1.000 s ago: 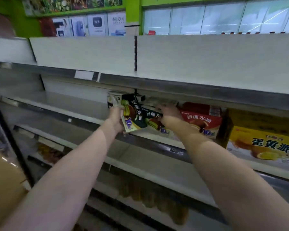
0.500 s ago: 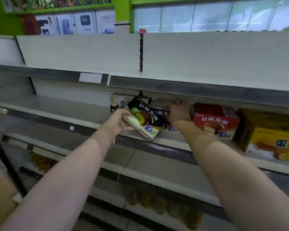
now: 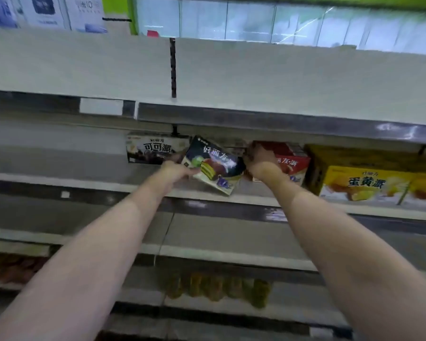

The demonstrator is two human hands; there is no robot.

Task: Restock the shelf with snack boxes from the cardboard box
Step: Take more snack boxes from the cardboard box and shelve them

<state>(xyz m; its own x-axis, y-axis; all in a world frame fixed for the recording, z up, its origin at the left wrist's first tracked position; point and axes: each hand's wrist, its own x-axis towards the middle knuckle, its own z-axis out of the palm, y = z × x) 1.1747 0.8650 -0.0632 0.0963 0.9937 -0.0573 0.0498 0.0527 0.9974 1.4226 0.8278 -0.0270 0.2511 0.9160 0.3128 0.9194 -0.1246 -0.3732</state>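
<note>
My left hand (image 3: 175, 171) grips the lower left edge of a dark snack box (image 3: 214, 166) with a green and brown cake picture, tilted over the front of the middle shelf (image 3: 84, 187). My right hand (image 3: 261, 161) is just right of that box, its fingers curled round the left end of a red snack box (image 3: 295, 161) standing on the same shelf. A brown cocoa snack box (image 3: 155, 148) stands behind my left hand, against the back. The cardboard box is out of view.
Large yellow snack boxes (image 3: 364, 183) fill the shelf right of the red box. The upper shelf (image 3: 256, 119) overhangs closely above my hands. Lower shelves hold blurred yellow-green packets (image 3: 214, 286) and orange ones (image 3: 12, 267) at the far left.
The dark box in my left hand has tilted further and moved right. My right hand has shifted from a dark box lying on the shelf to the red box's left end.
</note>
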